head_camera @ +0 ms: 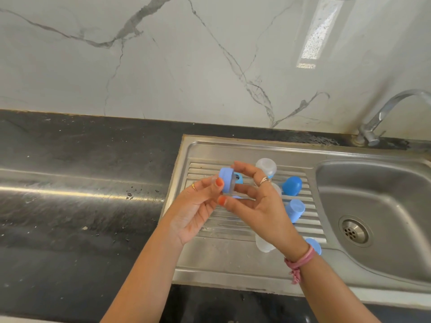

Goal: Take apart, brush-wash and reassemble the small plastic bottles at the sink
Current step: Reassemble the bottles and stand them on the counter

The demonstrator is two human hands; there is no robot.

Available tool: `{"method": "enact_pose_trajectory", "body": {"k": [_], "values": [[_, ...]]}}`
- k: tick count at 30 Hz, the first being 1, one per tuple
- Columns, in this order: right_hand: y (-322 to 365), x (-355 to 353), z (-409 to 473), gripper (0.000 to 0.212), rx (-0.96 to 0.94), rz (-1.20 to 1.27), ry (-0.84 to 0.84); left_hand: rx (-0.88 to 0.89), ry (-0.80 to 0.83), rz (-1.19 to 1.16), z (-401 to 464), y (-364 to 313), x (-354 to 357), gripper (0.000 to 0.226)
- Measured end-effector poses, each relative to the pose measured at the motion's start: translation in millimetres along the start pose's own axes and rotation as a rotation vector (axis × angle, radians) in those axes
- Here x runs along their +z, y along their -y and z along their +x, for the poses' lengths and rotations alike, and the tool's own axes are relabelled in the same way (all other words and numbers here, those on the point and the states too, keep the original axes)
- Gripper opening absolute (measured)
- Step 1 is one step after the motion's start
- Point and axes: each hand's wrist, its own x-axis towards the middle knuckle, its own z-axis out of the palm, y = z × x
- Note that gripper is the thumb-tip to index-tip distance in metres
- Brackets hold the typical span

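I hold the blue collar above the drainboard, left hand pinching its near rim, right hand pinching its far side, probably to separate the parts. Remaining bottle parts lie beneath on the ribs. Open counter lies left; the basin edge sits right.

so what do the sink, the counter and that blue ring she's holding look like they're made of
Sink: looks like stainless steel, brushed grey with soft glare and pressed drainer ribs.
Counter: probably polished dark stone, black with pale flecks and a glossy streak of reflected light.
Blue ring, pinched between both hands: apparently moulded plastic, matte, even light blue, with a clear part set inside it.
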Motion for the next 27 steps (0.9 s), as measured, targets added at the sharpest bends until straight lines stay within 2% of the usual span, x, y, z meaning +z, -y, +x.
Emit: {"method": "enact_pose_trajectory", "body": {"k": [1,3,6,9,13,19,27], "values": [[0,-2,1,0.071,-0.018,-0.060,0.024,-0.039,0.019,0.017,-1,2,1,0.028],[2,-5,5,0.072,-0.054,-0.169,0.046,-0.100,0.032,0.025,-3,1,5,0.010],[4,-11,10,0.055,-0.011,-0.176,0.054,-0.115,0.039,0.042,-5,-4,5,0.013],[6,-14,13,0.052,0.057,-0.119,0.068,-0.074,0.032,0.058,-6,-6,4,0.014],[9,-7,15,0.046,0.074,-0.054,0.017,0.138,-0.057,0.202,-4,-3,9,0.018],[16,8,18,0.039,0.067,0.063,-0.079,0.594,-0.419,0.609,-7,6,29,0.011],[29,18,17,0.041,0.023,0.177,-0.064,0.992,-0.501,0.806,-9,0,28,0.010]]}}
